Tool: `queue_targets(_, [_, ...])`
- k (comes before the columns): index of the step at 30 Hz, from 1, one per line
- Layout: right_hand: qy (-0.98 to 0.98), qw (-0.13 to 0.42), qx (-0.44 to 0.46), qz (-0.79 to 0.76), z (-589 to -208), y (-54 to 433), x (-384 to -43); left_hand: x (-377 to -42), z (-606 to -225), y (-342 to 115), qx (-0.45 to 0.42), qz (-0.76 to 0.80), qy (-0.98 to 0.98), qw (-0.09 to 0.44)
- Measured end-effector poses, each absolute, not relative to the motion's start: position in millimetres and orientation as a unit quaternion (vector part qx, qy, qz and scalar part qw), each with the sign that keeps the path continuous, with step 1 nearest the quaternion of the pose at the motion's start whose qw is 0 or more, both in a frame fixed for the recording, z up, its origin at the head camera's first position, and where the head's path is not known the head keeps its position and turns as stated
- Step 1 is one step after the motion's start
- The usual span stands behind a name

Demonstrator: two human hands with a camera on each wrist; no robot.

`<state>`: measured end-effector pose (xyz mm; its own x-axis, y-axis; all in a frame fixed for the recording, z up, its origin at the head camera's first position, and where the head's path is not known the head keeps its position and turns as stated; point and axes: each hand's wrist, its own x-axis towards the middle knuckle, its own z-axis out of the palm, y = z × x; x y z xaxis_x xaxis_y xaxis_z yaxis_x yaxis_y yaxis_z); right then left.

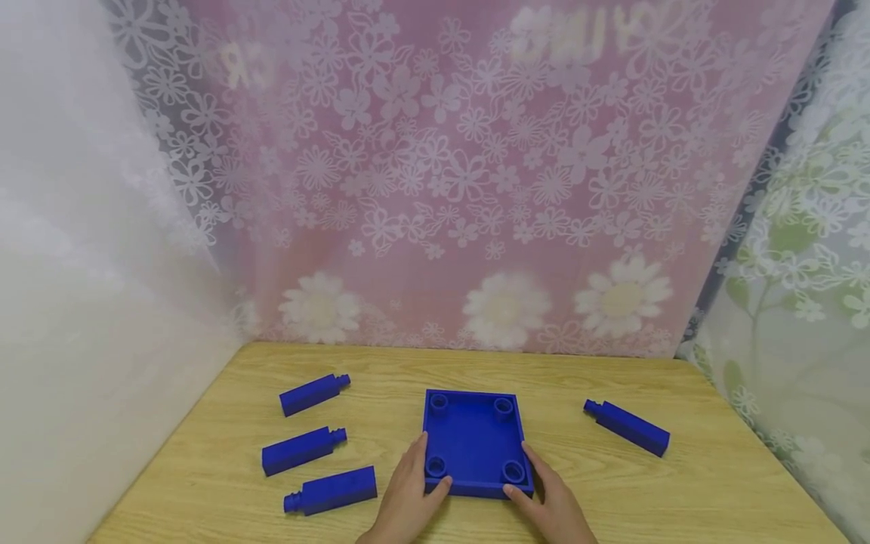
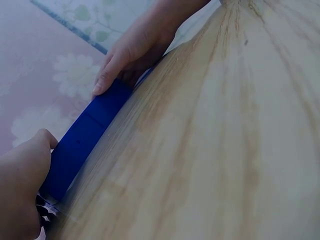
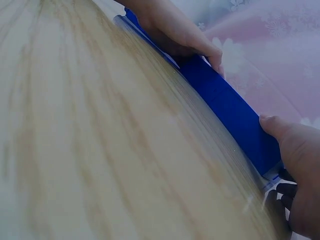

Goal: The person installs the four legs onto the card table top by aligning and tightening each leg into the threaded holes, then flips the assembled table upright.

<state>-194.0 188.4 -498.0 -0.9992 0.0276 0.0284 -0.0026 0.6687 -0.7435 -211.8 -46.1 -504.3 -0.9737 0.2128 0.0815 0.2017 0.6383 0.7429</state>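
A blue square tray-like piece (image 1: 469, 442) with a low rim and a round socket in each corner lies on the table, hollow side up. My left hand (image 1: 408, 487) grips its near left corner, thumb on the near wall and fingers along the left side. At the near right corner, my right hand (image 1: 553, 502) holds it the same way. Both wrist views show the thumbs against the outer near wall (image 2: 82, 142); the fingertips beyond are partly hidden. Left of the tray lie three blue square posts (image 1: 337, 490) with narrow stepped ends.
Another blue post (image 1: 628, 428) of the same form lies to the right, its narrow end pointing away to the left. The wood-grain table (image 1: 544, 378) ends at a pink flowered curtain (image 1: 421, 249). A pale wall or sheet (image 1: 136, 302) stands along the left side.
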Motion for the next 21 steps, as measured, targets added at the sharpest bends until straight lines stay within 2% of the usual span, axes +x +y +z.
queue_targets(10, [-0.914,0.012,-0.006,0.405,-498,188,-194,-211,-487,-56,0.145,0.402,0.904,-0.033])
queue_targets(17, [-0.913,0.012,0.004,0.408,-497,189,-193,-201,-460,-102,0.189,0.444,0.874,-0.062])
queue_targets(21, [-0.916,0.013,0.006,0.402,-495,190,-194,-199,-454,-135,0.187,0.435,0.879,-0.052])
